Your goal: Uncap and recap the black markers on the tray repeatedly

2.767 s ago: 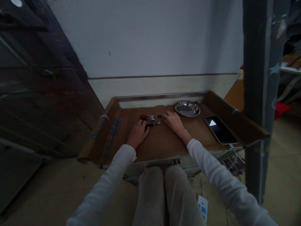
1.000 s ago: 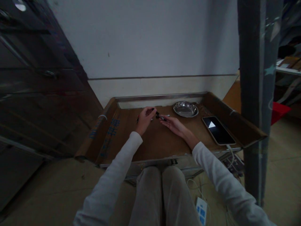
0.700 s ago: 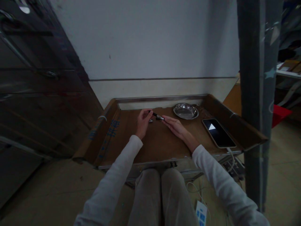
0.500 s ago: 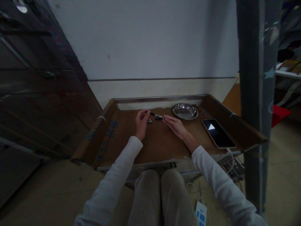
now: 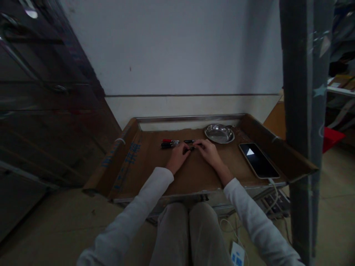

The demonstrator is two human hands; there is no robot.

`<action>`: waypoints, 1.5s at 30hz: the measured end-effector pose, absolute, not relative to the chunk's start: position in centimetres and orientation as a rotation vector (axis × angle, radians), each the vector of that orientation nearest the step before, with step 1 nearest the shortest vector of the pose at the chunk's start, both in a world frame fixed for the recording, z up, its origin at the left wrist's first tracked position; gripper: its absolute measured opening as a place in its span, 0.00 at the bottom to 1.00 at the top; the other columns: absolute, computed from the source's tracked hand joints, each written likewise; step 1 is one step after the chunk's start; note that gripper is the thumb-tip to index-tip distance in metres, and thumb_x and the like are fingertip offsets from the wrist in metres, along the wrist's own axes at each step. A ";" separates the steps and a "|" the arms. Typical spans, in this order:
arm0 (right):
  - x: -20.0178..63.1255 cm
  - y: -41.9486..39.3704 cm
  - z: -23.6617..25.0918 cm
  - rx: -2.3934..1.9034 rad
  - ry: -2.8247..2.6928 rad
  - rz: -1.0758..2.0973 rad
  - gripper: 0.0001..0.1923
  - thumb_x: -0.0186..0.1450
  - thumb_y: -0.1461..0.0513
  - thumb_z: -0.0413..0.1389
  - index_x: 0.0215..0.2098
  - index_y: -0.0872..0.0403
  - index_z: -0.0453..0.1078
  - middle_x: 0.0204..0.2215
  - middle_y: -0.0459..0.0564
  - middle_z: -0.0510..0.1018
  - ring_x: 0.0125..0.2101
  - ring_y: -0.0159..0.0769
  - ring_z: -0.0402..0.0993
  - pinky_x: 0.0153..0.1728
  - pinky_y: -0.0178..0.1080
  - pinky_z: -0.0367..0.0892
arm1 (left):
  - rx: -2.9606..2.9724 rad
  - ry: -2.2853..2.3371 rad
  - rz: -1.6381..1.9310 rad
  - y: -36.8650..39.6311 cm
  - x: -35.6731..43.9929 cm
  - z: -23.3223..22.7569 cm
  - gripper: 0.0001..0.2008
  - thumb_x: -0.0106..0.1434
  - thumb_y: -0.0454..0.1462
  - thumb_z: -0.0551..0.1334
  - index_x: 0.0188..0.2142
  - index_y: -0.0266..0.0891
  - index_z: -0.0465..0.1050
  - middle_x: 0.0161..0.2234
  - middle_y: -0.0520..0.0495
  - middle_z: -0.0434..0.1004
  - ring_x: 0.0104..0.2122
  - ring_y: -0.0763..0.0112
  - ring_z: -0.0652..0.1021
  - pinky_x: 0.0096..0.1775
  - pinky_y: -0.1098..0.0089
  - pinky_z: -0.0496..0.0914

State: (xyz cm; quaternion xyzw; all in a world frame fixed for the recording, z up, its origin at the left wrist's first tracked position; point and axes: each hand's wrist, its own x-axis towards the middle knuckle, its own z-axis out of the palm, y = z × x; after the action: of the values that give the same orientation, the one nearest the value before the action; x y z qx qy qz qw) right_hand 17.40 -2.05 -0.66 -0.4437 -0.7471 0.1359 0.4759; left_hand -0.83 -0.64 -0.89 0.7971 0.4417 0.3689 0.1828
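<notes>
I see a small dark marker [image 5: 193,147] lying at centre frame on the brown cardboard sheet [image 5: 191,170], pinched between both hands: my left hand [image 5: 179,157] curls onto its left end and my right hand [image 5: 209,152] closes fingers on its right end, though the picture is too dim to tell how tightly either grips. Just left of the hands, a red-capped marker and a black marker [image 5: 169,143] lie side by side, and another short dark piece [image 5: 189,141] sits just beyond the fingers. Toward the upper right of the sheet stands a round steel dish [image 5: 219,133], and further right a phone [image 5: 259,160] with a lit screen lies flat, a white cable running off its near end. The cardboard lines a low metal-rimmed tray table [image 5: 188,118] against a pale wall; a dark cabinet fills the left of the frame and a grey post [image 5: 305,111] the right. Half a second ago the left hand held the marker lifted above the sheet; now both hands are down on it, closer together.
</notes>
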 end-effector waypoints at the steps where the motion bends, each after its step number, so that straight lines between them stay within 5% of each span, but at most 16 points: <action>1: 17.3 -2.1 -0.7 -1.100 -1.881 0.324 0.08 0.64 0.61 0.52 0.39 0.50 0.73 0.35 0.49 0.76 0.37 0.36 0.70 0.40 0.38 0.66 | 2.303 1.232 1.036 -0.4 -0.7 -1.0 0.05 0.58 0.31 0.60 0.35 0.38 0.68 0.33 0.49 0.71 0.34 0.69 0.73 0.40 0.67 0.68; 12: 18.2 -2.2 -1.1 -1.160 -2.091 0.248 0.08 0.61 0.62 0.57 0.40 0.51 0.71 0.40 0.50 0.74 0.43 0.39 0.67 0.47 0.43 0.61 | 2.494 1.281 1.016 0.3 -0.6 -0.9 0.09 0.63 0.29 0.53 0.41 0.39 0.67 0.42 0.45 0.65 0.43 0.66 0.72 0.48 0.62 0.68; 20: 18.5 -1.8 -1.6 -1.314 -2.069 0.206 0.06 0.64 0.60 0.54 0.35 0.53 0.72 0.34 0.50 0.72 0.38 0.38 0.68 0.43 0.40 0.63 | 2.557 1.377 1.032 -0.7 -0.4 0.0 0.12 0.63 0.28 0.50 0.42 0.39 0.67 0.42 0.44 0.65 0.44 0.66 0.71 0.50 0.63 0.66; 30: 18.2 -1.1 -1.6 -1.283 -2.115 0.207 0.06 0.64 0.61 0.55 0.36 0.52 0.72 0.37 0.51 0.72 0.41 0.37 0.68 0.44 0.40 0.63 | 2.650 1.293 0.847 -0.8 -0.1 -0.1 0.04 0.63 0.36 0.55 0.37 0.40 0.67 0.37 0.47 0.67 0.35 0.68 0.72 0.42 0.66 0.68; 45: 18.0 -1.0 -1.0 -1.460 -2.050 -0.116 0.06 0.64 0.62 0.52 0.39 0.53 0.69 0.38 0.54 0.70 0.41 0.43 0.67 0.45 0.44 0.63 | 2.616 1.457 0.879 -0.4 -0.1 0.2 0.03 0.63 0.33 0.54 0.37 0.39 0.65 0.37 0.47 0.68 0.36 0.68 0.71 0.42 0.67 0.66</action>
State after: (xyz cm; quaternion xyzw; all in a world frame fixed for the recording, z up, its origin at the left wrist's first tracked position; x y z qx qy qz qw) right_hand 18.03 -0.99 -0.97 -0.5516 -0.7746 -0.0437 0.3063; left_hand -0.07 -0.40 0.19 0.8382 0.4669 0.2817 0.0102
